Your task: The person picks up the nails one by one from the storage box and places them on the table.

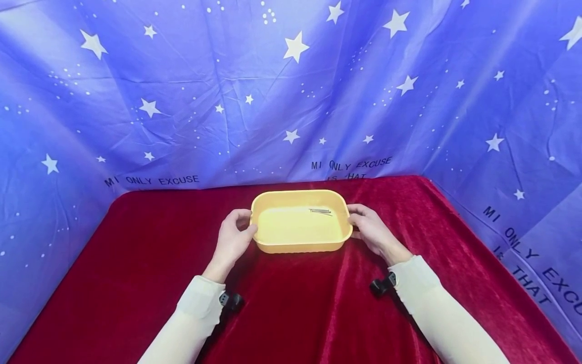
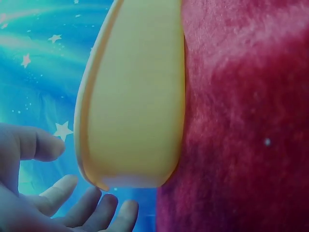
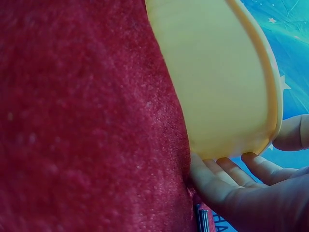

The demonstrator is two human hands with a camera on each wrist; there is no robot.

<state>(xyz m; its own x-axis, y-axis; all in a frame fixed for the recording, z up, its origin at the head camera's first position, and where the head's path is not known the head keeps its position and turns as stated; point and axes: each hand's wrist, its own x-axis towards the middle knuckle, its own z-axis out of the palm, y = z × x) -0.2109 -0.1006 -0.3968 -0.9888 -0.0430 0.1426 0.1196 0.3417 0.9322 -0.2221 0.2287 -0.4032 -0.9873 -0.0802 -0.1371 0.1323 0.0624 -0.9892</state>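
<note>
A yellow rectangular plastic tub (image 1: pixel 295 247) with rounded corners stands on the red cloth, between both hands. Several thin dark metallic sticks (image 1: pixel 321 211) lie in it, toward its right end. My left hand (image 1: pixel 234 237) is at the tub's left end; in the left wrist view its fingers are spread loosely, and a gap shows between thumb and rim. At the right end, my right hand (image 1: pixel 370 227) holds the tub, thumb at the rim and fingers (image 3: pixel 212 181) against the end wall. Beyond these fingers, some dark thin pieces (image 3: pixel 202 218) are partly visible.
Red velvet cloth (image 1: pixel 136 283) covers the table, with folds near the front. A blue curtain (image 1: pixel 227 126) with white stars and printed words hangs behind and at both sides. Black wrist cameras (image 1: pixel 382 286) are strapped at both sleeves.
</note>
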